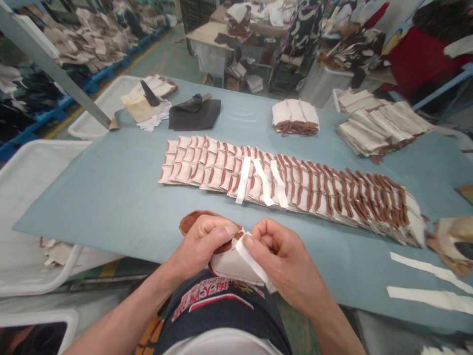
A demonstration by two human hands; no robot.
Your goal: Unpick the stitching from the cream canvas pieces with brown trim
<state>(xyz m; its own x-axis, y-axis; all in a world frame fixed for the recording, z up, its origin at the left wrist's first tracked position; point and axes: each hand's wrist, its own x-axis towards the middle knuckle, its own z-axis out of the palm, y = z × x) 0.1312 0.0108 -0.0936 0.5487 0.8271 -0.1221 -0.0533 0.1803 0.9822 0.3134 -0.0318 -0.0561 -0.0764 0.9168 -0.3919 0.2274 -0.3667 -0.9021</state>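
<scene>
Just over the table's front edge, my left hand (209,236) pinches a sewn brown piece with a cream backing (231,266), which looks like leather. Its brown rounded end (192,220) sticks out behind my fingers. Opposite it, my right hand (277,256) is closed on a white strip (254,264), thumb pressed on its upper end against the piece's edge. The strip hangs down across the cream side. Beyond both hands, a long overlapping row of similar pieces (218,165) lies on the table, with three white strips (243,180) laid across it.
Two more white strips (428,298) lie on the blue table (111,197) at right. Farther back are a small stack (295,116), larger stacks (384,123) and a dark cloth (195,113). White bins (33,162) stand at left. A person (301,29) sits in the background.
</scene>
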